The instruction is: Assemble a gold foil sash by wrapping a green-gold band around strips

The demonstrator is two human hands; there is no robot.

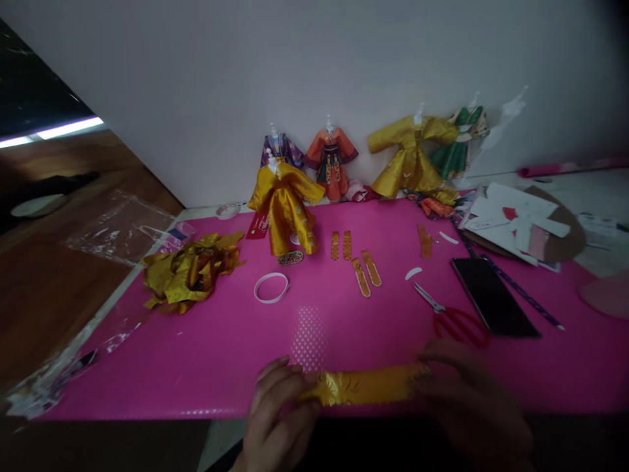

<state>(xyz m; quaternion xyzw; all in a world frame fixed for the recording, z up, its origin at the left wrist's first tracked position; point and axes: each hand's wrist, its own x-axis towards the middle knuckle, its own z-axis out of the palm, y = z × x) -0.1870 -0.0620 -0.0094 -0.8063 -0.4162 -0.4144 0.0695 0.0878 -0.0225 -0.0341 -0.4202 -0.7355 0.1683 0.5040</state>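
Note:
A strip of gold patterned fabric (366,385) stretches level between my two hands at the front edge of the pink table. My left hand (280,413) pinches its left end, fingers closed. The right end is gripped by my right hand (472,400), which is dark and somewhat blurred. Just beyond the strip, a patch of white mesh pattern (309,337) shows on the tabletop. Red-handled scissors (459,322) lie past my right hand, beside a black phone (494,295). Several small gold trimmed strips (361,278) lie mid-table.
A heap of gold fabric scraps (189,272) lies at left, near a white ring (271,288). Dolls in robes, one in a gold dress (289,210), stand along the back wall. White papers (515,213) are stacked at right, near a dark patterned pencil (525,295).

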